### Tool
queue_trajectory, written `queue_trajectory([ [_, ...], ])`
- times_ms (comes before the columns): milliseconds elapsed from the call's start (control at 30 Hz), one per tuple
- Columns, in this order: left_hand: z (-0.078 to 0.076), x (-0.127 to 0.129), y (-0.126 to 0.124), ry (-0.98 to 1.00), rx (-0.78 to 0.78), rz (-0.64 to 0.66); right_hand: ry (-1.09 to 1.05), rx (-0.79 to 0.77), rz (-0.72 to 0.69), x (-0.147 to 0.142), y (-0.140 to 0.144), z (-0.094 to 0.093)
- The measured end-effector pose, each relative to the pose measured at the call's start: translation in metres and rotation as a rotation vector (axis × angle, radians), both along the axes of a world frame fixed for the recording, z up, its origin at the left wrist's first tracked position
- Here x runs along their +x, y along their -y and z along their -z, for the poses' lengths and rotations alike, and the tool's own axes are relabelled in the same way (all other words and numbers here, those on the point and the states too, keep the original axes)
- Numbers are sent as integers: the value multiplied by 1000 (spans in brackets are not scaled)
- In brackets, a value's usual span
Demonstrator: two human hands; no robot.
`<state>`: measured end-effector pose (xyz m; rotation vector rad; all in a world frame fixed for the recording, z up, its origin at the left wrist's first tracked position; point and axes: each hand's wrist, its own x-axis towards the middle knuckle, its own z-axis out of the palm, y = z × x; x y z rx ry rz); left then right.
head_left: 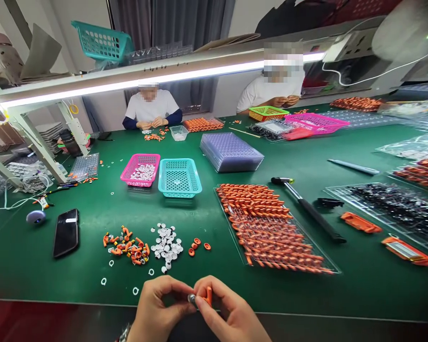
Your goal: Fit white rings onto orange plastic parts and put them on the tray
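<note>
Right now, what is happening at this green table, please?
A person's left hand pinches a small silver part, and the right hand holds a small orange piece against it, at the near edge of the green table. Ahead lie loose white rings, orange pieces and a clear tray of orange parts. Two other people sit across, handling small parts.

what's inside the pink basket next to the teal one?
The pink basket holds a heap of small white parts. Whatever lies beneath that heap is covered. The teal basket looks empty.
</note>
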<state>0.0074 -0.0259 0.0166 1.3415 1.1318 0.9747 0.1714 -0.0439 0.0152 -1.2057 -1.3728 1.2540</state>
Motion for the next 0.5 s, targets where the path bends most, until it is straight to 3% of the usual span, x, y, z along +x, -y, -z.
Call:
queue_trajectory([
  [233,-3,-1,1,-52,45,-7,-41,25,59,-7,2,5],
  [500,-4,-1,0,-84,78,-2,-62,-22,29,-4,3,3],
])
